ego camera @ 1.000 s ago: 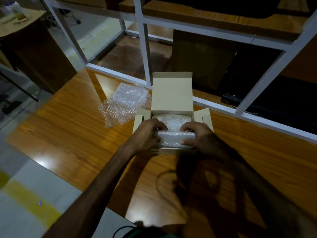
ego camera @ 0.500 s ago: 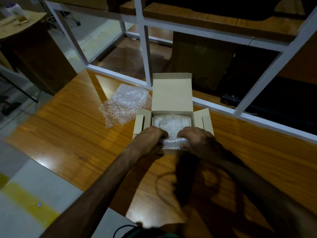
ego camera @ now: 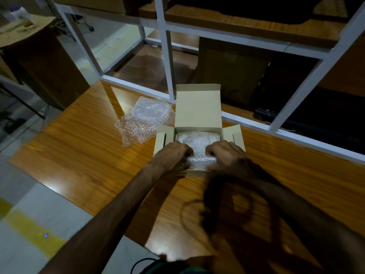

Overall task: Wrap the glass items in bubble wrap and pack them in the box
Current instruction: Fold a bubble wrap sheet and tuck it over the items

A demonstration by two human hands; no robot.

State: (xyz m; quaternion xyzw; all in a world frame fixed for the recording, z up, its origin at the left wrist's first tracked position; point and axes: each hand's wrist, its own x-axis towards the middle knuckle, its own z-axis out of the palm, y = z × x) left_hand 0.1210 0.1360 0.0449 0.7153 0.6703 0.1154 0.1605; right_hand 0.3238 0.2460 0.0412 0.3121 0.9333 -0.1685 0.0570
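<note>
An open cardboard box (ego camera: 198,107) stands on the wooden table, its lid upright at the back and side flaps spread. Inside lies a bubble-wrapped bundle (ego camera: 199,162) at the box's near edge, with more wrapped material (ego camera: 194,139) behind it. My left hand (ego camera: 172,156) grips the bundle's left end and my right hand (ego camera: 225,155) grips its right end, both curled over it inside the box. The glass under the wrap is hidden.
A loose sheet of bubble wrap (ego camera: 144,120) lies on the table (ego camera: 79,155) left of the box. A white metal frame (ego camera: 167,62) rises just behind the box. The table's near-left edge drops to the floor.
The wrapped bundle has gone down from above the box's front edge into the box, with both hands still on its ends.
</note>
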